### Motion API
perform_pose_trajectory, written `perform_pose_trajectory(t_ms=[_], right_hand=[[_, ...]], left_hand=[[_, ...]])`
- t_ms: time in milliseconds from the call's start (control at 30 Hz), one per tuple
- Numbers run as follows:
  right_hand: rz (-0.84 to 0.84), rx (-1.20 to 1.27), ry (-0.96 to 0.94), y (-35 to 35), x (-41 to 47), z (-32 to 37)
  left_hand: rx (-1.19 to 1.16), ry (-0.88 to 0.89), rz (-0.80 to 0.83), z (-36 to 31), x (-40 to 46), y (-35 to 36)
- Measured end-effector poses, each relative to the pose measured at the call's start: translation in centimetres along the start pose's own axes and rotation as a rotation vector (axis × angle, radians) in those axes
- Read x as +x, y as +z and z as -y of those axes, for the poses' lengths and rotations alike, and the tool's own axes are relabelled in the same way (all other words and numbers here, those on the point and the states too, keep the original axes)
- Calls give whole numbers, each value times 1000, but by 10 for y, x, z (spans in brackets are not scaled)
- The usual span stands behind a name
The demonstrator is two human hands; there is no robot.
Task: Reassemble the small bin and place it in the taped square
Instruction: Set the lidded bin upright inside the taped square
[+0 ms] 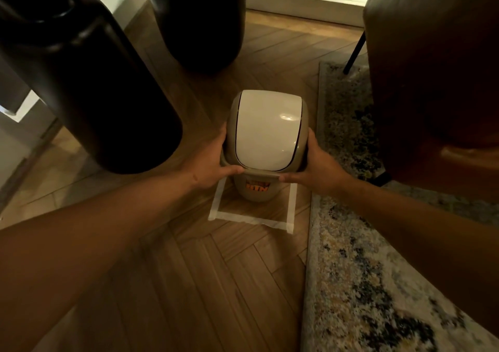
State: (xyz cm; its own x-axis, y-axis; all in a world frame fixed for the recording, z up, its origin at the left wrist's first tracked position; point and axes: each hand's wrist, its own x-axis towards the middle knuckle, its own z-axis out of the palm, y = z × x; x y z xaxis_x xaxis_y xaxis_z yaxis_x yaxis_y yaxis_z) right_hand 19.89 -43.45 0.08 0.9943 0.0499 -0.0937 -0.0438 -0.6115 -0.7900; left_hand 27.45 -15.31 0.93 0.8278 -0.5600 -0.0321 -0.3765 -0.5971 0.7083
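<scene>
A small beige bin (256,192) with a white swing lid (266,129) stands upright inside a square of white tape (290,206) on the wooden floor. An orange label shows on the bin's near side. My left hand (213,162) grips the lid's rim on the left side, thumb along the front edge. My right hand (316,165) grips the rim on the right side in the same way. The lid sits on the bin body, and the bin's far side is hidden behind it.
Two tall dark round objects (89,81) (199,19) stand close on the left and behind the bin. A brown chair (437,68) with a thin black leg stands on a patterned rug (359,257) on the right. Wooden floor (205,284) lies in front.
</scene>
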Motion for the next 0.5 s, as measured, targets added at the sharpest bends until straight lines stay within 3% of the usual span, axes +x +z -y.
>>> perform_pose_trajectory(t_ms=[500], right_hand=[[-35, 16, 14, 4, -5, 7]], left_hand=[[13, -29, 6, 2, 3, -2]])
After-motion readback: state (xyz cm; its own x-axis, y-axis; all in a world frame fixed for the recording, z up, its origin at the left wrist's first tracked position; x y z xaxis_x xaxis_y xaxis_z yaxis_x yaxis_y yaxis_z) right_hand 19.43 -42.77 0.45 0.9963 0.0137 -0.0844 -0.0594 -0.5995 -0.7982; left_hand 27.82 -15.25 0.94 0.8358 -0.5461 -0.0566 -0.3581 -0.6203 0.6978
